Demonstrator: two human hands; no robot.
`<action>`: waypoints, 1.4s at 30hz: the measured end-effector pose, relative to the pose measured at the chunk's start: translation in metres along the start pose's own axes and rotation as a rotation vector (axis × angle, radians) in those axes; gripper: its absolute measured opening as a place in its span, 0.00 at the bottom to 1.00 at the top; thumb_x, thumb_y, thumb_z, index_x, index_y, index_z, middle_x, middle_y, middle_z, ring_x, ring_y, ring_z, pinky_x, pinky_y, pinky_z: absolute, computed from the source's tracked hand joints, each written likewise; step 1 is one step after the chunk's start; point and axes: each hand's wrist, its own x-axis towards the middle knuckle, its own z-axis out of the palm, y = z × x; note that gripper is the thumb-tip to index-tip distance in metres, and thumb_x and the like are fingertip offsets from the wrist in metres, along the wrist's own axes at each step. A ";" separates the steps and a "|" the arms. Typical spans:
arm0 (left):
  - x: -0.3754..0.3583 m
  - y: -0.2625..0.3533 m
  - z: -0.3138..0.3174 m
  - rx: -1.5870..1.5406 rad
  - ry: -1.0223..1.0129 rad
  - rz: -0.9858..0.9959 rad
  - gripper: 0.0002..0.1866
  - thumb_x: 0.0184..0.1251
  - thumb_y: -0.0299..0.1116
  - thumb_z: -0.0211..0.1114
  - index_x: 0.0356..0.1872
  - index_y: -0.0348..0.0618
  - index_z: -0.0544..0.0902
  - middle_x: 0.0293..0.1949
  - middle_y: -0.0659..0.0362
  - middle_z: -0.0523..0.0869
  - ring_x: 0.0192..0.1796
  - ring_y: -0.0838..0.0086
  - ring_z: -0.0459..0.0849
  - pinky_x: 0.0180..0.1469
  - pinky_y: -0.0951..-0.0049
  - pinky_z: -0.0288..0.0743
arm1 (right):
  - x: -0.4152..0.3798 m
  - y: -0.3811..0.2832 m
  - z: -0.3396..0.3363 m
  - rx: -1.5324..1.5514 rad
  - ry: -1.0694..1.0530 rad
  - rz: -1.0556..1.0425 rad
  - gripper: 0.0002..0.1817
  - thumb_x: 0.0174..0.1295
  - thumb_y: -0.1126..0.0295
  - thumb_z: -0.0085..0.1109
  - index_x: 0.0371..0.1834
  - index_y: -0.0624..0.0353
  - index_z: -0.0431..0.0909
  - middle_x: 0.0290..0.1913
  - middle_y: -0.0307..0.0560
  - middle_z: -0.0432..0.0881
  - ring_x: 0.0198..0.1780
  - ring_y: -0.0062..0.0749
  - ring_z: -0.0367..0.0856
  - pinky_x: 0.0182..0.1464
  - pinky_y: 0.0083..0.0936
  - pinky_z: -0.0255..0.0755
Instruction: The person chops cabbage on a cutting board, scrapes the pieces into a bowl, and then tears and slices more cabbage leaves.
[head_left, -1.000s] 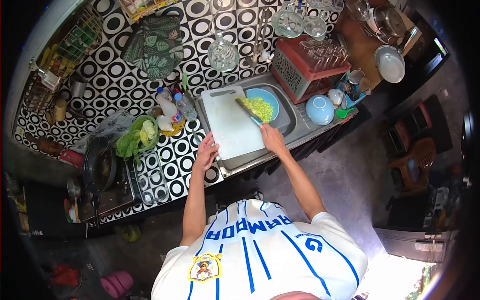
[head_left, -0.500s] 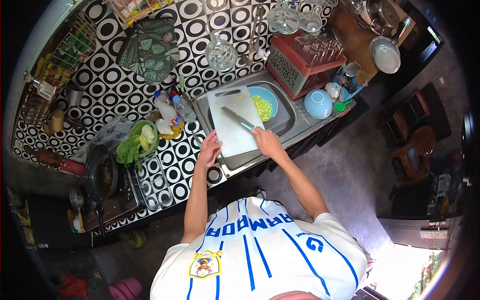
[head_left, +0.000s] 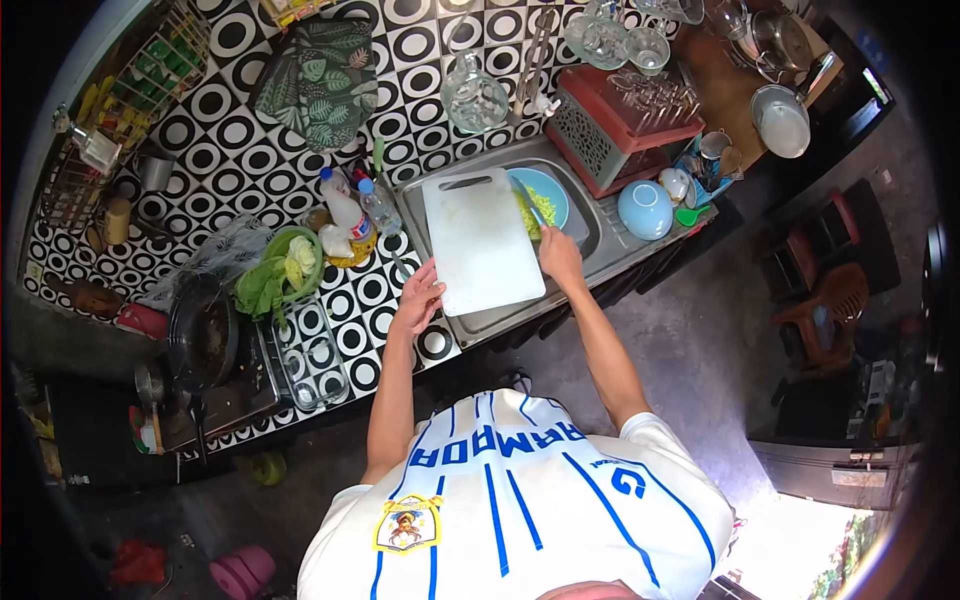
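1. Cutting board sits tilted over the sink, with its right edge just beside the blue bowl of chopped greens.
2. Left hand holds the board's near left corner, fingers curled over the edge, so it looks like a proper grip and not just a touch.
3. Right hand is wrapped around the knife handle. The blade reaches out over the bowl along the board's right edge.
4. My take on doing this bit well: keep the board's right edge low and right over the bowl so stray bits drop in, not into the sink.
5. Sweep with the flat or spine of the blade, not the sharp edge. That's easier on both the board and the knife.
6. Keep that left hand firm, because a board resting on a sink rim could slip.
7. Off to the left on the tiled counter are a green colander of leafy veg and 2 bottles, well clear of the action.
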 end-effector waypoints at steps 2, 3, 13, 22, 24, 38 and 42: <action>0.003 -0.005 -0.008 0.010 0.006 0.003 0.38 0.64 0.19 0.63 0.75 0.37 0.58 0.66 0.54 0.75 0.61 0.71 0.81 0.59 0.71 0.80 | -0.009 -0.004 -0.002 0.024 0.025 -0.002 0.24 0.76 0.54 0.40 0.44 0.62 0.80 0.37 0.72 0.83 0.43 0.72 0.80 0.47 0.61 0.72; 0.002 -0.004 -0.008 0.014 0.011 0.001 0.38 0.64 0.19 0.63 0.76 0.37 0.58 0.67 0.55 0.75 0.63 0.70 0.79 0.62 0.69 0.78 | -0.015 -0.009 -0.006 0.035 0.035 0.000 0.23 0.76 0.54 0.40 0.44 0.62 0.80 0.37 0.72 0.83 0.43 0.72 0.81 0.46 0.61 0.72; 0.005 -0.005 -0.005 -0.009 0.040 -0.007 0.39 0.64 0.21 0.65 0.76 0.40 0.59 0.67 0.55 0.75 0.56 0.74 0.83 0.50 0.77 0.83 | -0.049 -0.016 -0.020 -0.044 0.016 -0.102 0.21 0.74 0.52 0.47 0.42 0.62 0.76 0.31 0.71 0.82 0.38 0.72 0.80 0.42 0.61 0.71; -0.066 -0.002 -0.039 0.004 0.169 -0.002 0.39 0.65 0.21 0.67 0.76 0.40 0.60 0.62 0.52 0.78 0.56 0.71 0.84 0.50 0.72 0.85 | -0.097 -0.037 0.037 0.400 -0.062 -0.186 0.21 0.75 0.53 0.48 0.38 0.64 0.71 0.28 0.69 0.77 0.35 0.70 0.77 0.36 0.51 0.66; -0.089 -0.013 -0.063 0.009 0.195 0.036 0.37 0.64 0.22 0.68 0.74 0.40 0.62 0.62 0.52 0.79 0.55 0.72 0.84 0.48 0.74 0.85 | -0.119 -0.049 0.052 0.397 -0.109 -0.220 0.21 0.76 0.54 0.45 0.39 0.64 0.71 0.27 0.69 0.77 0.34 0.71 0.77 0.35 0.52 0.66; -0.185 -0.077 -0.162 0.682 0.843 0.011 0.25 0.54 0.17 0.71 0.56 0.30 0.80 0.47 0.48 0.88 0.45 0.69 0.89 0.48 0.73 0.83 | -0.217 -0.067 0.185 0.129 -0.448 -0.365 0.20 0.74 0.54 0.47 0.46 0.65 0.72 0.43 0.66 0.77 0.47 0.65 0.77 0.49 0.52 0.71; -0.178 -0.074 -0.171 0.782 0.932 -0.008 0.21 0.51 0.20 0.75 0.49 0.31 0.84 0.42 0.48 0.90 0.41 0.68 0.90 0.44 0.72 0.83 | -0.222 -0.068 0.193 0.210 -0.450 -0.337 0.21 0.72 0.56 0.53 0.50 0.67 0.73 0.46 0.66 0.73 0.50 0.61 0.74 0.54 0.46 0.68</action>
